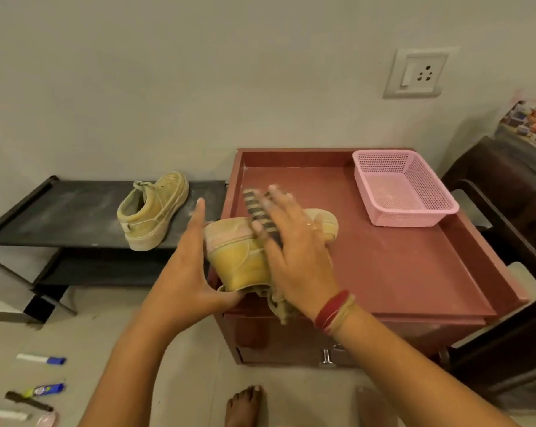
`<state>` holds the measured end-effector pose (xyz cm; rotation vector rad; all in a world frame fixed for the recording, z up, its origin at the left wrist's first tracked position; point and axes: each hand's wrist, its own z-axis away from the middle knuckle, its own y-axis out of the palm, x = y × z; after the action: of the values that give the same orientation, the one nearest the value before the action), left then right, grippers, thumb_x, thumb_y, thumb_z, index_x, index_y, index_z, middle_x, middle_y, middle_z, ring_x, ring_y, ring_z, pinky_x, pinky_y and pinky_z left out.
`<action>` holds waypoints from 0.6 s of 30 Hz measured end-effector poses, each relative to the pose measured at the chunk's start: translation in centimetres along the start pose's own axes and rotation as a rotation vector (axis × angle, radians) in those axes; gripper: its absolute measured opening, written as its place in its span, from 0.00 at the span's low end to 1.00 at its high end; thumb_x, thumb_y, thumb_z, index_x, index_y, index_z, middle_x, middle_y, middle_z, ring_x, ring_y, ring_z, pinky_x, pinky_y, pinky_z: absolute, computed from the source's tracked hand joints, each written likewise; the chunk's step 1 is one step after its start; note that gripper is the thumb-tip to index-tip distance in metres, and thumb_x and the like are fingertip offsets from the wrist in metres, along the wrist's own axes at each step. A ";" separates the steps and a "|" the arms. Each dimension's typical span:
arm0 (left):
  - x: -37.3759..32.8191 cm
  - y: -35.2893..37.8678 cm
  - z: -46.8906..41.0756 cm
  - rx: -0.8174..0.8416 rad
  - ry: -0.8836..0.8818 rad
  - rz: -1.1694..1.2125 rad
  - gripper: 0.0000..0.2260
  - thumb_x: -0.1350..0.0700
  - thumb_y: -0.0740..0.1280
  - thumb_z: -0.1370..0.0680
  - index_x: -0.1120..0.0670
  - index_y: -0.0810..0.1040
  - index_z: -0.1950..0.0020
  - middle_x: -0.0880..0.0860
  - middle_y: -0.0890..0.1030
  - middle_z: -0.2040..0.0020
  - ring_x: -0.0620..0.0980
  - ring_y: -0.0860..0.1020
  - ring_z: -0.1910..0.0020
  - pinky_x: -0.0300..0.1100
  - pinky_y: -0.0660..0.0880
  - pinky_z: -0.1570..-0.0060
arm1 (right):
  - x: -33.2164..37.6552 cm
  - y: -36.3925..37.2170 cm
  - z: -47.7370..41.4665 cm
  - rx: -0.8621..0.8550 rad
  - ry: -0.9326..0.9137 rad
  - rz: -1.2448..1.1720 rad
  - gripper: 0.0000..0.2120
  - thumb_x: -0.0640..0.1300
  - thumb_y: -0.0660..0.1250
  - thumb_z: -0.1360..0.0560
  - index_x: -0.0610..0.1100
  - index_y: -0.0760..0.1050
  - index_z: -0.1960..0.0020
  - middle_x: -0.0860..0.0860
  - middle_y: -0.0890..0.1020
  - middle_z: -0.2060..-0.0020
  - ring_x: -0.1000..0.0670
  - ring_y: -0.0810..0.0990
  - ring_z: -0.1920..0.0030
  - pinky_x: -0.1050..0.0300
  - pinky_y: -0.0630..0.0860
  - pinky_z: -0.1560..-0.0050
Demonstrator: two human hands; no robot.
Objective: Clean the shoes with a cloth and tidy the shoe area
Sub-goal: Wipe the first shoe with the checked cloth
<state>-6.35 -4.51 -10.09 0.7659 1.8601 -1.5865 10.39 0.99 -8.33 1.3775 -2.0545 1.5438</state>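
Note:
A tan shoe (240, 257) lies on its side at the left front of the maroon cabinet top (383, 260). My left hand (188, 263) holds it at the heel, thumb under the collar. My right hand (291, 238) lies over the shoe with fingers spread, pressing a striped grey cloth (257, 211) against its upper. The hand and cloth are motion-blurred. The second tan shoe (151, 211) stands upright on the black shoe rack (60, 217) to the left, toe toward the wall.
An empty pink mesh basket (403, 188) sits at the cabinet's back right. Markers and a small tube (42, 389) lie on the floor at lower left. A bare foot (243, 406) stands below the cabinet. A dark chair (507, 241) is at right.

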 end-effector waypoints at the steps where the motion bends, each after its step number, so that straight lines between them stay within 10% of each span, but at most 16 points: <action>1: 0.1 0.1 -0.1 -0.017 0.023 0.030 0.61 0.55 0.81 0.39 0.38 0.37 0.24 0.36 0.64 0.31 0.27 0.67 0.39 0.19 0.66 0.51 | 0.9 0.7 0.1 0.094 -0.078 0.032 0.23 0.58 0.49 0.21 0.57 0.60 0.27 0.56 0.61 0.26 0.52 0.54 0.25 0.38 0.45 0.27; 7: 0.4 -0.1 -0.2 -0.063 0.062 0.029 0.60 0.56 0.79 0.40 0.34 0.38 0.25 0.46 0.64 0.26 0.42 0.71 0.34 0.41 0.74 0.41 | 0.2 2.8 0.5 0.286 -0.265 0.256 0.23 0.61 0.49 0.23 0.61 0.63 0.29 0.61 0.56 0.25 0.49 0.45 0.23 0.41 0.36 0.28; 18: -0.4 -0.3 -0.6 -0.026 0.147 -0.132 0.47 0.40 0.69 0.42 0.41 0.56 0.24 0.41 0.64 0.34 0.34 0.65 0.42 0.26 0.65 0.50 | -7.7 -1.3 0.2 0.178 0.096 0.211 0.28 0.67 0.46 0.25 0.59 0.59 0.28 0.64 0.55 0.26 0.56 0.47 0.24 0.44 0.44 0.25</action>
<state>-6.33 -3.96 -9.55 0.7806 2.0702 -1.6207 15.63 5.01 -12.59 1.1450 -2.1042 1.8811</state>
